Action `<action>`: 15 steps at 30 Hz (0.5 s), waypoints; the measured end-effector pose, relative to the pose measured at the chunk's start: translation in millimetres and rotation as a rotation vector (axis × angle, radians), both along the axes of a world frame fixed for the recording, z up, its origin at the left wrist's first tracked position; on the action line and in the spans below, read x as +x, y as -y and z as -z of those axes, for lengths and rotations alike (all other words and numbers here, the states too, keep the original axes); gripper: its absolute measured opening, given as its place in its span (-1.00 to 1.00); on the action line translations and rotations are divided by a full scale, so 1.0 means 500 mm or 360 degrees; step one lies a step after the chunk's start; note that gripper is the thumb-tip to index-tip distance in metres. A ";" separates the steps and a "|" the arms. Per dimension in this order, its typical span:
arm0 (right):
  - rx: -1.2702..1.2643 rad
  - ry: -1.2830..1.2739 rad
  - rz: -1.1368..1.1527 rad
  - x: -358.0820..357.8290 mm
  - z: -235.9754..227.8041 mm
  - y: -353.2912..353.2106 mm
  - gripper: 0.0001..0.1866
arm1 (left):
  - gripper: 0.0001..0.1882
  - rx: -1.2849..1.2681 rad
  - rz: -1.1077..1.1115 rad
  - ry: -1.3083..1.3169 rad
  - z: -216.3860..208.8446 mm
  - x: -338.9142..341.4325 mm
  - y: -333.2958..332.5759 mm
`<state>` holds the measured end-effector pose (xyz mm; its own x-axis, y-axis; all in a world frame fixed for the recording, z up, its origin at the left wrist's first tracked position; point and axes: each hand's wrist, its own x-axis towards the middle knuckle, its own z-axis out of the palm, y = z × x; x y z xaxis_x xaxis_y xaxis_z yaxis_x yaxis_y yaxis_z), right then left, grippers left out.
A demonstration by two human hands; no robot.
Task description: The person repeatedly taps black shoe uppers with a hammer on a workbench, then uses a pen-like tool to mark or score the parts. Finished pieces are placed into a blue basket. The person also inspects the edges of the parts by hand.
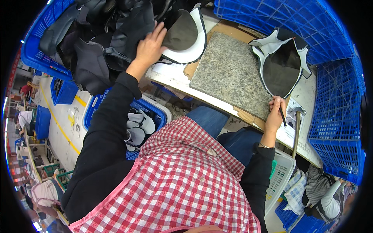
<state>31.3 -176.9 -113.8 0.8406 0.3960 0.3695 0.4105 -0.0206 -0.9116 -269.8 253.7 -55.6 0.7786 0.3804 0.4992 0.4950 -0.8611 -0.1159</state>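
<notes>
My left hand [149, 47] lies with its fingers stretched out between a pile of black shoe uppers [134, 29] and one upper with a white lining and a dark grey inside [182, 33]. Its fingertips reach the edge of that white-lined upper. In my right hand [275, 113] is a slim black pen-like tool [283, 117], pinched between thumb and fingers. Just beyond that hand, a second white-lined upper [281, 72] lies spread on the right side of a speckled grey stone slab [227, 70]. Whether the tool's far tip touches it is hidden by my fingers.
A hammer [298, 116] rests on a printed sheet at the table's right edge. Blue plastic crates stand at the back [268, 17] and right [334, 116]. The pile fills a blue crate [46, 64] at left. Below, another blue crate [130, 105] holds light grey pieces.
</notes>
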 end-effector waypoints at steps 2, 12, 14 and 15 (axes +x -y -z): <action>-0.0048 0.0032 0.0027 -0.001 -0.002 -0.002 -0.71 | -0.26 0.0212 -0.0009 0.0261 -0.031 0.002 -0.021; -0.0023 0.0143 -0.0036 -0.007 -0.006 0.003 -0.73 | -0.66 -0.0325 0.0122 0.0741 -0.121 0.009 -0.035; -0.0017 0.0088 -0.0040 -0.002 -0.003 0.002 -0.73 | -0.76 -0.0852 0.0263 0.1476 -0.140 0.024 -0.023; -0.0025 0.0079 -0.0035 0.001 -0.001 0.002 -0.73 | -0.81 -0.1014 0.0211 0.1714 -0.146 0.033 -0.013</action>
